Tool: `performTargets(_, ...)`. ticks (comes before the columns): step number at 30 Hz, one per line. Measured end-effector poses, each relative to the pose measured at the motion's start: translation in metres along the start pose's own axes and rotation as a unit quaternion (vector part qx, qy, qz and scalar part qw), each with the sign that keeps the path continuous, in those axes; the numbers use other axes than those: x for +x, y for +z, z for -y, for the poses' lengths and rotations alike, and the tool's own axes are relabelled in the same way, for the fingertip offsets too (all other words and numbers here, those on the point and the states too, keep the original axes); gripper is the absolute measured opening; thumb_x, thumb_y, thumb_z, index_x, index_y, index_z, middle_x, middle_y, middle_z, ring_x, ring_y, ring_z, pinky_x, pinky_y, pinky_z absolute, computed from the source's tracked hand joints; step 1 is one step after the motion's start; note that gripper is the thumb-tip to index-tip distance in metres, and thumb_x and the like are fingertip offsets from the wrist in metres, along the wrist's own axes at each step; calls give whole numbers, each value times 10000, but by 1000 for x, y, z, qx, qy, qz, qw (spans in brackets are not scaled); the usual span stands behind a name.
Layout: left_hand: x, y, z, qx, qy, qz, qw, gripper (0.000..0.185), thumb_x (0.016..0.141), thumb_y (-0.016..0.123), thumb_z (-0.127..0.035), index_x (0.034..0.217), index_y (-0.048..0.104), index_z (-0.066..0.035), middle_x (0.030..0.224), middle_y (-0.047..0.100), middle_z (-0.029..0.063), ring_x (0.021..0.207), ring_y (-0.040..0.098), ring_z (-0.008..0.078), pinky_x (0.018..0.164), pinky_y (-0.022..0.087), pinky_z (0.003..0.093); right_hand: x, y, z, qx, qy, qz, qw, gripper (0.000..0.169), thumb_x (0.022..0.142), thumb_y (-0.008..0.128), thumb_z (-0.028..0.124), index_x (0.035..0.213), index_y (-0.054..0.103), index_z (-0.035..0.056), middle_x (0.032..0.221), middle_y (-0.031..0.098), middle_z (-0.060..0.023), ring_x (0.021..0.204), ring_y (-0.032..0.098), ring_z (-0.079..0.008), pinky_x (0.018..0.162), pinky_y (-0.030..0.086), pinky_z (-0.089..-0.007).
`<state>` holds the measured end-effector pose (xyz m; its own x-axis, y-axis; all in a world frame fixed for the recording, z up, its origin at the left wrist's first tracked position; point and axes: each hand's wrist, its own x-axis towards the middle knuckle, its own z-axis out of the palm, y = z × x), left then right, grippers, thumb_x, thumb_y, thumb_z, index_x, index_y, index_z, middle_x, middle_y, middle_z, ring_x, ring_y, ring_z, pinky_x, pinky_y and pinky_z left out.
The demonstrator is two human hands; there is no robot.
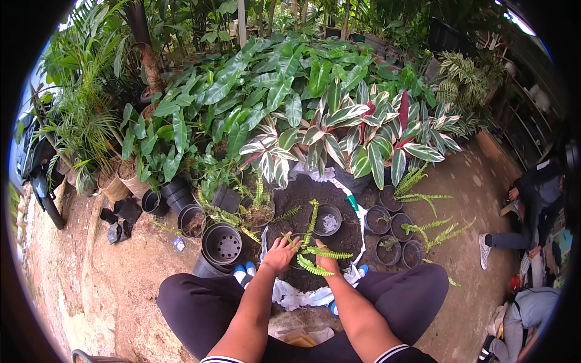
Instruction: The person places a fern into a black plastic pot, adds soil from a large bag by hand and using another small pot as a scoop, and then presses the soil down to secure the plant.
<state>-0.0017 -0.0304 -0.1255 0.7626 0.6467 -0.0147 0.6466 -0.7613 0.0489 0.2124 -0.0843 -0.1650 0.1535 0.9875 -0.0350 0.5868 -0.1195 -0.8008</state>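
A fern (313,256) with several light green fronds rises between my two hands from a black plastic pot, whose rim is partly hidden. My left hand (280,255) lies at the pot's left side with fingers spread, the fingertips over the rim. At the right side is my right hand (327,260), its fingers partly covered by fronds, so its hold is unclear. Pot and hands are over dark soil (290,199) in an opened white sack (299,297). Just beyond, another black pot (327,220) on the soil has a crumpled pale piece inside.
Small black pots (388,249) and cut fern fronds (438,236) lie to the right. Stacked black pots (221,245) and a potted fern (258,208) are on the left. Variegated plants (358,131) stand ahead. Other people (526,313) sit at far right.
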Motion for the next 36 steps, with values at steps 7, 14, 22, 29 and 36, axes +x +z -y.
performTargets(7, -22, -7, -14, -53, -86, -46, 994, 720, 810, 686, -177, 1478, 433, -89, 1540, 413, 87, 1458, 306, 346, 1187, 268, 473, -13, -9, 34, -83, 38, -14, 996, 479, 961, 552, 176, 1420, 487, 54, 1346, 555, -246, 1250, 509, -435, 1052, 412, -479)
performTargets(14, -20, -2, -23, -109, -139, -41, 983, 532, 863, 587, -159, 1384, 542, -63, 1454, 515, 106, 1433, 340, 356, 1169, 279, 476, -25, -6, 53, -260, -101, -12, 960, 397, 905, 618, 157, 1297, 619, 95, 1417, 545, -90, 1410, 346, -377, 1184, 228, -562)
performTargets(22, -16, -12, -33, -130, -160, -32, 978, 513, 897, 508, -120, 1406, 519, -55, 1469, 504, 101, 1454, 308, 358, 1170, 271, 477, -15, -5, 43, -308, -88, 57, 946, 357, 948, 576, 263, 1272, 651, 133, 1421, 555, -42, 1474, 248, -384, 1199, 133, -627)
performTargets(29, -34, -7, -46, -86, -186, -65, 977, 591, 871, 590, -166, 1436, 466, -50, 1498, 455, 106, 1474, 268, 365, 1180, 260, 518, -36, 1, 57, -309, -35, 18, 950, 468, 946, 567, 294, 1375, 563, 108, 1499, 477, -53, 1470, 262, -386, 1193, 125, -652)
performTargets(36, -19, 2, -41, -74, -180, -20, 981, 589, 884, 635, -277, 1409, 486, -56, 1460, 508, 112, 1476, 258, 390, 1176, 258, 526, -20, 0, 52, -276, 8, 81, 958, 493, 972, 509, 294, 1427, 506, 104, 1531, 419, -65, 1436, 315, -405, 1170, 187, -656)
